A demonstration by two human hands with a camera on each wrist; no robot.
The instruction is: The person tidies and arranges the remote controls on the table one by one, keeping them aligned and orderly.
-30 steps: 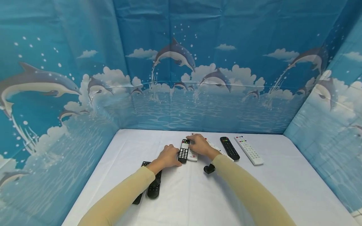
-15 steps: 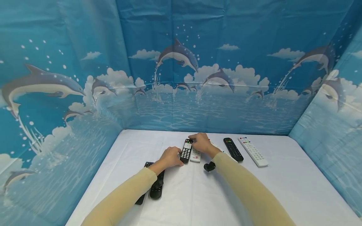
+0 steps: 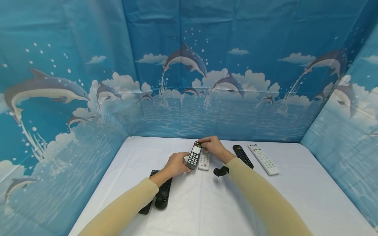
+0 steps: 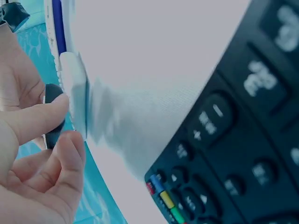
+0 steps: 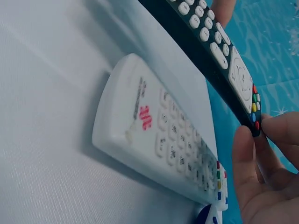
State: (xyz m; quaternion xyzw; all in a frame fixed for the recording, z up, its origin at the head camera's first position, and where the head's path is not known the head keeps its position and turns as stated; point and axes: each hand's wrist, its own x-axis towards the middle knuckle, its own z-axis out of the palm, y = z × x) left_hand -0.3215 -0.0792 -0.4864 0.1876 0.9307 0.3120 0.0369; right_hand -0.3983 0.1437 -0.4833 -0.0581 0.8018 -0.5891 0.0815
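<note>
A black remote control [image 3: 194,156] with white keys is raised off the white-covered table, tilted, between my two hands. My left hand [image 3: 175,164] pinches its near end between thumb and fingers; the left wrist view shows this grip edge-on. At the far end, beside the coloured keys, my right hand [image 3: 215,147] holds it by thumb and fingertips, as the right wrist view shows. A white remote control [image 5: 145,116] with a red logo lies flat just below and to the right of it. Part of that white remote's far end is hidden by my right hand in the head view.
Two black remotes lie under my left forearm, one nearer [image 3: 163,195] and one farther left [image 3: 146,208]. A black remote [image 3: 242,156] and a long white remote [image 3: 263,159] lie to the right. A dolphin-print curtain [image 3: 189,114] stands behind the table.
The black remote with white keys has been lifted from the table and tilted. My right hand has shifted slightly right and up with its far end. The view has also shifted slightly.
</note>
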